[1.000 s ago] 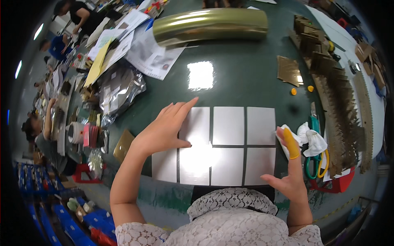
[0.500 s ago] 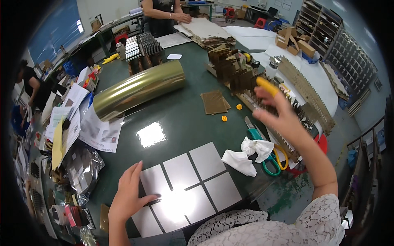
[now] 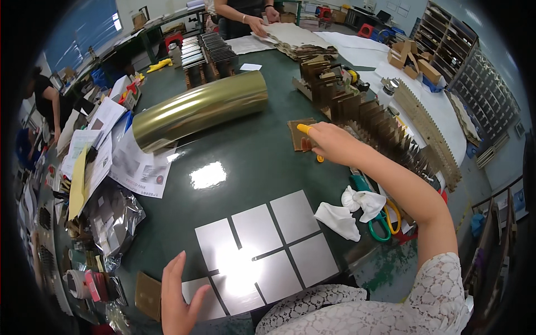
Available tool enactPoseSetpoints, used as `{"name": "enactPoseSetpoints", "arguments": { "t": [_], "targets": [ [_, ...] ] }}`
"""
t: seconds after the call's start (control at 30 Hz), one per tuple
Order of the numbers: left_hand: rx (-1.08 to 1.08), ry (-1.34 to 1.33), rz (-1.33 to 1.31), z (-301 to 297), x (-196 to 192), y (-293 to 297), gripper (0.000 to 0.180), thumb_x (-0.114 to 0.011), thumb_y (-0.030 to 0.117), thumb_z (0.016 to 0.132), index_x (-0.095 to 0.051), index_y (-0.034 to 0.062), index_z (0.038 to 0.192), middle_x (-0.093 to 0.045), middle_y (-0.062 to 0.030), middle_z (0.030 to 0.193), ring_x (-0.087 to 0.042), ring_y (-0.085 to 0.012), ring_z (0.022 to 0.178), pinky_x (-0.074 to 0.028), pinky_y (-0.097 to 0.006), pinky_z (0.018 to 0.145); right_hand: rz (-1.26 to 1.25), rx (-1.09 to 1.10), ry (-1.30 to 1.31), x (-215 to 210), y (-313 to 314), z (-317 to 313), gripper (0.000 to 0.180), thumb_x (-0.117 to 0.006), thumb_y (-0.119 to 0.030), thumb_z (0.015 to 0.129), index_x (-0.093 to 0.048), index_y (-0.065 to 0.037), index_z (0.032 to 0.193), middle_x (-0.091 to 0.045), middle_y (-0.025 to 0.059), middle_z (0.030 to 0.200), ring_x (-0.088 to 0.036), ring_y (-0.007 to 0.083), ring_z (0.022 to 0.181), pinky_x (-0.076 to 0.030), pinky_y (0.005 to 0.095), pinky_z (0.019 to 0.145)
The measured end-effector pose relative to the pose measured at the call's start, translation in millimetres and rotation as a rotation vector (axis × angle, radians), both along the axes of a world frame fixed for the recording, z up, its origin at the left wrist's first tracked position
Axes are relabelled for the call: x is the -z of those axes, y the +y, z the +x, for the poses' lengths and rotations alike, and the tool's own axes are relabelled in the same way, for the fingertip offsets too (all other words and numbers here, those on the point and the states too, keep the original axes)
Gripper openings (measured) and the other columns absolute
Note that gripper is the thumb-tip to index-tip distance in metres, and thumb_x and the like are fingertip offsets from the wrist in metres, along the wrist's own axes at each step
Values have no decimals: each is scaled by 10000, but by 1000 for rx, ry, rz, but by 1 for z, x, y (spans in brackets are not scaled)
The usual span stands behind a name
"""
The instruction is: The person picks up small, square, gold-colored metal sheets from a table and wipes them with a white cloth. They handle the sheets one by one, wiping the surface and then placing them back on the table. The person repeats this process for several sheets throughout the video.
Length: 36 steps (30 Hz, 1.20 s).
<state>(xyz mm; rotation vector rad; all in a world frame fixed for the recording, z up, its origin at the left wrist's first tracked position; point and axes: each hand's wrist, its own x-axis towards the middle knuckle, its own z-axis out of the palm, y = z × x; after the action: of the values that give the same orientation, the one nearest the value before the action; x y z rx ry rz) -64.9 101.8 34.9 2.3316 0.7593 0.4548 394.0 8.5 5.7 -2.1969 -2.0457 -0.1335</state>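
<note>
Head view, near to far: left hand [image 3: 177,298] spread flat, fingers apart, resting on silver sheets [image 3: 262,251] at the desk [image 3: 251,162] edge. White cloth [image 3: 349,209] beside them. Right hand [image 3: 329,142], yellow-capped fingertip, closed on brown card pieces [image 3: 301,134]. Gold roll [image 3: 201,109] beyond.

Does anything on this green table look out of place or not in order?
Nothing looks spilled or damaged. The silver squares lie in a neat grid by the left hand. Only a crumpled white cloth lies loosely over the green and yellow scissors, below the right hand reaching to the brown card pieces.
</note>
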Motion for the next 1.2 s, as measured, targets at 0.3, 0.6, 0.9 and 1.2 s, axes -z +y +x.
{"name": "enactPoseSetpoints", "arguments": {
  "t": [0.3,0.6,0.9,1.2],
  "targets": [
    [175,244,310,26,33,-12,529,-648,163,857,-471,-4,1326,-501,-172,1341,-463,-345,1255,-303,-476,1084,-260,152,2,9,2,10,178,-566,-21,804,-534,16,976,-630,171,952,-612,354,954,-493,436,813],
    [148,236,265,30,44,-16,493,-628,269,882,-518,2,1281,-517,-161,1339,-444,-326,1283,-253,-503,1110,-155,167,-70,0,0,-2,236,-575,-31,800,-531,37,1021,-632,193,889,-629,349,874,-503,433,777],
    [92,-175,-20,44,25,-31,527,-698,105,805,-517,21,1293,-552,-167,1299,-493,-321,1255,-382,-451,1040,175,157,-175,-20,3,-6,176,-583,-55,814,-549,19,969,-623,151,768,-637,328,758,-512,428,646],
    [312,-735,-1993,111,30,-33,518,-443,282,1002,-346,-63,1376,-519,-257,1287,-561,-307,1166,-443,-428,1021,349,-397,65,-66,-77,-151,413,-622,-26,790,-572,1,1199,-638,127,887,-632,276,726,-521,375,637]
  ]
}}
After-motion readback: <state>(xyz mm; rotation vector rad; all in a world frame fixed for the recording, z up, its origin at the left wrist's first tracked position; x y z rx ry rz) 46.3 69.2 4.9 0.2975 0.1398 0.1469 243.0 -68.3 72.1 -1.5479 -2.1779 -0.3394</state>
